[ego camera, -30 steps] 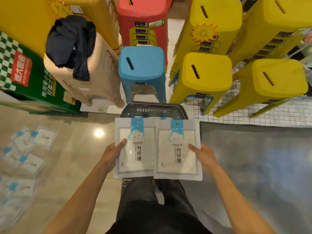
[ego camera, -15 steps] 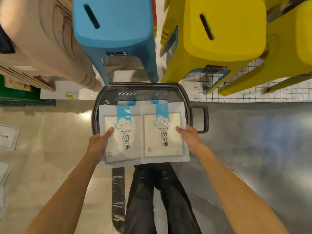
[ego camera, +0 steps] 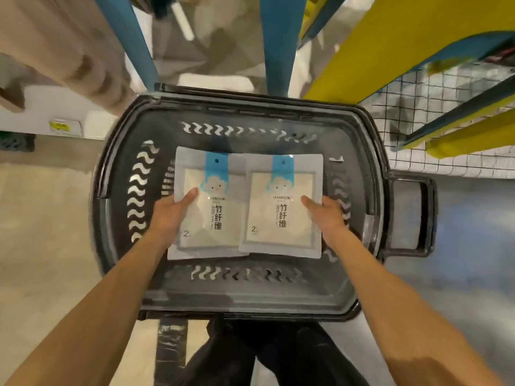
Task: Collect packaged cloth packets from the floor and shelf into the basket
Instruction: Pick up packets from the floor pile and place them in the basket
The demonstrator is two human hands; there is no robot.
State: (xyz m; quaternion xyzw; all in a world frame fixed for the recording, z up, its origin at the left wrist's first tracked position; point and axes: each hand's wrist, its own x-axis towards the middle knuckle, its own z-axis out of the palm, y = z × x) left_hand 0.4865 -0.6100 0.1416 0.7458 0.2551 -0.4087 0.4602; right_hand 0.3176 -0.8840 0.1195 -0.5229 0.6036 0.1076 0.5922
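Two packets, one per hand, and both hang inside the mouth of the basket (ego camera: 117, 162). My left hand (ego camera: 170, 215) grips the left packet (ego camera: 211, 215) by its 9 o'clock edge, thumb on top and fingers underneath. My right hand (ego camera: 328, 215) grips the right packet (ego camera: 278, 218) by its 3 o'clock edge the same way. Each packet lies flat, its long axis running 6 to 12 and its blue header strip pointing to 12. That sets them crosswise to the basket, whose own long axis runs 9 to 3. The right packet overlaps the left one's inner edge. The basket floor lies straight below both, so I judge the next move is simply down and let go. Whether the packets touch that floor yet I cannot tell.
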